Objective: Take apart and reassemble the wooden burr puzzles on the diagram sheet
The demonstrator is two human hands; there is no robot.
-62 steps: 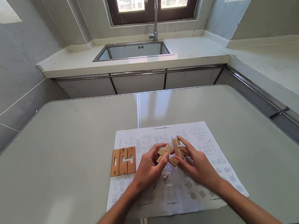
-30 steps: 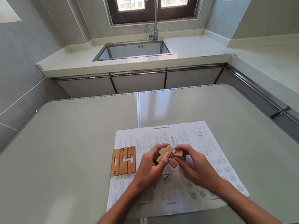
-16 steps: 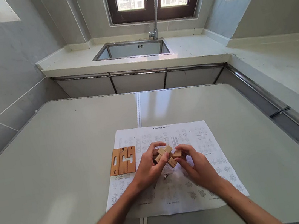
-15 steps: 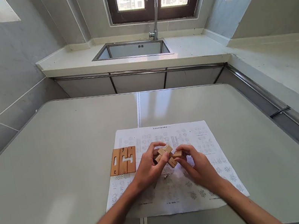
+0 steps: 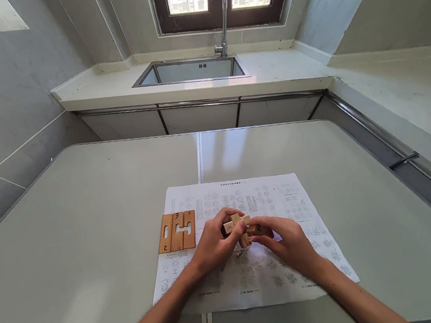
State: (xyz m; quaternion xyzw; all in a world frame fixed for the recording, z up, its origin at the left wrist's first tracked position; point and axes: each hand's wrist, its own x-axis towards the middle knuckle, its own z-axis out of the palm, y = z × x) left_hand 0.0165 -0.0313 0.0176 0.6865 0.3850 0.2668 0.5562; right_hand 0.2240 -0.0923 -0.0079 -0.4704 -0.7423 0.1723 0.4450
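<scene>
My left hand [image 5: 217, 241] is closed around a wooden interlocking puzzle [image 5: 244, 241] made of several small light-brown blocks, its thumb pressed on the near side. From the right, my right hand [image 5: 288, 236] pinches a darker wooden puzzle piece [image 5: 255, 230] with a mark on it, which touches the rest of the puzzle. Fingers hide part of both. Under the hands lies a printed instruction sheet [image 5: 284, 276] covered with small diagrams. Flat on its left edge rest several numbered wooden puzzle plates [image 5: 176, 232], side by side, with cut-out slots.
A large pale table [image 5: 66, 236] with a centre seam holds the sheet. Beyond it, a white counter [image 5: 104, 89] carries a sink [image 5: 192, 70] and a curved faucet [image 5: 224, 11] below a window. Tiled walls stand on both sides.
The puzzle has turned in my left hand, so its blocks now sit more upright. My right hand has shifted slightly left, bringing its piece closer to the puzzle.
</scene>
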